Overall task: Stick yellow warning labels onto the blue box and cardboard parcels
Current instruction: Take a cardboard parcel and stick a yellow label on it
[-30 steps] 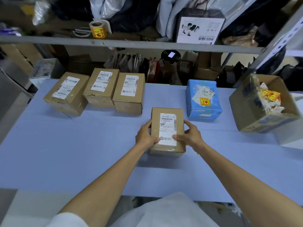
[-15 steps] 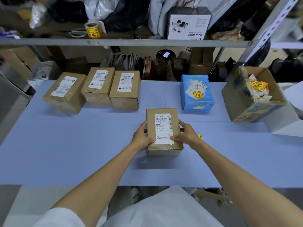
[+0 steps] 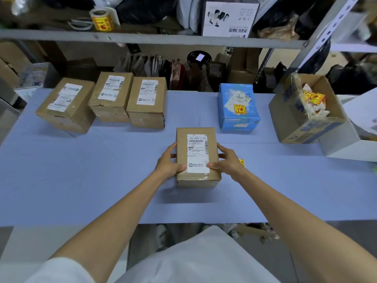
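Note:
A cardboard parcel (image 3: 196, 176) with a white shipping label lies in the middle of the blue table (image 3: 81, 180). My left hand (image 3: 168, 163) grips its left side and my right hand (image 3: 226, 160) its right side. A yellow warning label (image 3: 241, 161) peeks out just behind my right hand. The blue box (image 3: 237, 111) at the back carries a yellow warning label (image 3: 239, 108) on top. Three more cardboard parcels (image 3: 67, 105) (image 3: 111, 97) (image 3: 148, 103) stand in a row at the back left.
An open carton (image 3: 295, 123) with used yellow label scraps sits at the right, with a white box (image 3: 350, 148) beside it. A roll of yellow labels (image 3: 101, 20) rests on the metal shelf (image 3: 163, 38) above, among bags and boxes.
Both hands keep hold of the parcel, which sits nearly where it was. The yellow label behind my right hand has come into sight.

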The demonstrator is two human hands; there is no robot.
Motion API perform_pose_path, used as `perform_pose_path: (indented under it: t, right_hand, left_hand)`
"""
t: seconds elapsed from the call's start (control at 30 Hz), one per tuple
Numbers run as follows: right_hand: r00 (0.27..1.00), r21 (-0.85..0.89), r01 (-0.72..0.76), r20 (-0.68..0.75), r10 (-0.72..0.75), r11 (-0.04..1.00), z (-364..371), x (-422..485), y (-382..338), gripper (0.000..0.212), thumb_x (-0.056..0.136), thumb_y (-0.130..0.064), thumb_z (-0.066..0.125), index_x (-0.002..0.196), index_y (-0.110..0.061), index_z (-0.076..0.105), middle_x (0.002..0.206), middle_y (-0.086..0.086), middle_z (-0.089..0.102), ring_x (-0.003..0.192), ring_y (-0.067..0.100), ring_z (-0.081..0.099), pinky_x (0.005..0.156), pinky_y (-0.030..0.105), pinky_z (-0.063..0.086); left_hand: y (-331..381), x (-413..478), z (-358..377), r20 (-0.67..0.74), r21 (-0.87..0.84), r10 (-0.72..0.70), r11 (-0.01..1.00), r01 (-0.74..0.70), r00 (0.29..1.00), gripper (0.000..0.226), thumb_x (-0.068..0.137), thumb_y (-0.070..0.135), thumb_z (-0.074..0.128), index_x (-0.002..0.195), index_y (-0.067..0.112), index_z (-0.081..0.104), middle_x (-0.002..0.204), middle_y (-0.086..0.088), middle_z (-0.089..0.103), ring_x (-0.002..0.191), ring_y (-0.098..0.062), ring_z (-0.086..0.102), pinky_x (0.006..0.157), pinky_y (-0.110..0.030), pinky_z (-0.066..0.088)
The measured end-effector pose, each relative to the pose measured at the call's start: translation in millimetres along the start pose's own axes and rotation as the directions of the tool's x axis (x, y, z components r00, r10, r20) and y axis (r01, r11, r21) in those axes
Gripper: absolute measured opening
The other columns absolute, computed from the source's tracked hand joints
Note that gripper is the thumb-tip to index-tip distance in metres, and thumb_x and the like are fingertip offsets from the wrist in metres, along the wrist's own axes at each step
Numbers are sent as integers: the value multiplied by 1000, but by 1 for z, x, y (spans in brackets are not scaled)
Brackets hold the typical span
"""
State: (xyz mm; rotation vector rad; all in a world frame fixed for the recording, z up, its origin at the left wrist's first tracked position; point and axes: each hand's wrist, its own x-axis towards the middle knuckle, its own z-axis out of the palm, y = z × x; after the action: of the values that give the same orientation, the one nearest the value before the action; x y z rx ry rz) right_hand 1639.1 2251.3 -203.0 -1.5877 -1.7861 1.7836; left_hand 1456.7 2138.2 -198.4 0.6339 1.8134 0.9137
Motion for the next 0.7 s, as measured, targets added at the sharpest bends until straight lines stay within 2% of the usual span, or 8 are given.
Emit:
perform_pose_path:
  t: [0.2,0.3,0.37,0.4,0.47,0.5,0.6,0.7]
  right_hand:
    - [999,12,18,35,-19,1000,-6,2,3,91,72,-2,80,147,-27,34,120,3,57,112,22,56,85,44,57]
    - [999,75,-18,47,14,997,-15,7,4,65,82,-10,73,140,-22,45,115,7,63,101,24,63,77,37,56]
    - [988,195,-64,-126,90,979,-26,16,10,38,89,-11,65,126,-8,59,105,13,66,85,26,66,72,34,54]
    - [959,177,-64,-261,110,982,-34,22,17,31,87,-8,65,118,-4,63,101,14,66,80,26,65,69,32,53]
    - [889,-16,-112,-449,93,994,-50,32,35,29,81,-2,66,109,-7,68,99,15,68,84,26,66,73,34,54]
    - [880,-116,-151,-469,80,982,-56,34,43,31,79,0,65,108,-10,68,103,14,68,92,27,66,80,35,54]
    - [920,-347,-199,-389,53,916,-61,38,64,41,76,3,65,114,-11,65,116,14,63,106,30,61,84,32,46]
    - [933,-481,-179,-360,-7,858,-56,42,74,44,78,5,61,119,-10,61,124,19,52,107,38,57,87,38,46]
  left_hand:
    - [2,3,3,-35,-32,22,999,-23,999,81,77,10,77,144,28,35,117,-2,52,104,-21,55,90,-35,51]
    - [0,6,5,-53,-87,29,996,-34,998,77,78,6,76,142,25,38,115,-3,54,100,-20,58,82,-30,50]
    - [-1,6,6,-59,-99,30,994,-36,998,76,78,3,74,141,24,38,114,-3,55,99,-21,58,80,-28,49]
    - [-1,6,7,-57,-99,31,994,-36,998,76,79,2,74,142,24,38,113,-3,55,100,-21,59,80,-28,49]
    - [-4,7,9,-55,-96,30,995,-35,998,76,80,2,73,143,24,37,113,-2,54,100,-21,59,84,-31,50]
    - [-5,7,10,-61,-90,32,995,-37,998,75,80,3,72,143,25,36,114,-2,54,101,-21,59,87,-33,51]
    - [-8,9,11,-74,-72,44,996,-49,996,75,82,7,72,144,27,35,120,-3,55,108,-22,58,95,-38,50]
    - [-11,8,11,-60,-58,59,996,-63,996,75,84,10,70,145,27,32,129,-5,52,113,-22,56,96,-36,50]
